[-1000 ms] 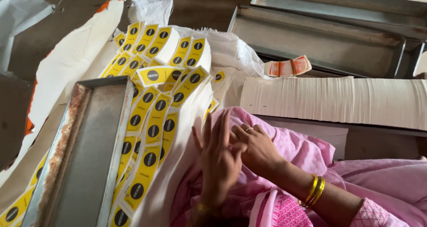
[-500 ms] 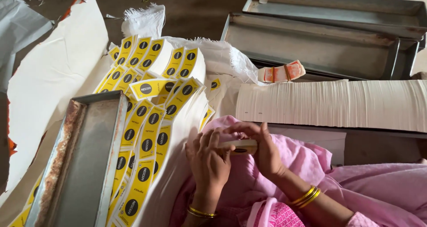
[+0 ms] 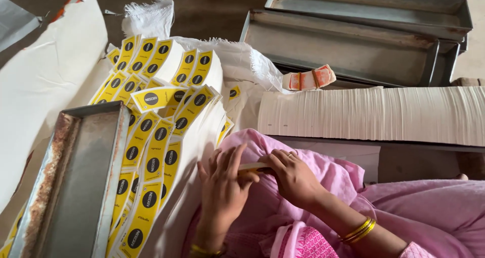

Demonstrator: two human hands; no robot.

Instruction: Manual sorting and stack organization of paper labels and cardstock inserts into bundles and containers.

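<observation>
Labels (image 3: 151, 152): yellow w/ black round spots, white edges. Card stack (image 3: 374, 114): off-white. Small bundle (image 3: 309, 78): cream w/ orange bands. Trays (image 3: 348, 45): grey metal, rust-brown at rims. Clothing (image 3: 424, 207): pink; bangles (image 3: 357, 230) gold. Cloth (image 3: 149, 16): white.

A dark, worn brown floor (image 3: 212, 10) fills the twelve o'clock stretch, littered with small scraps toward eleven. Long grey metal trays with rusted rims (image 3: 353, 45) lie stacked at one to two o'clock, and a large sheet of white paper with an orange edge (image 3: 45, 81) spreads at nine to ten o'clock, in soft, even daylight
</observation>
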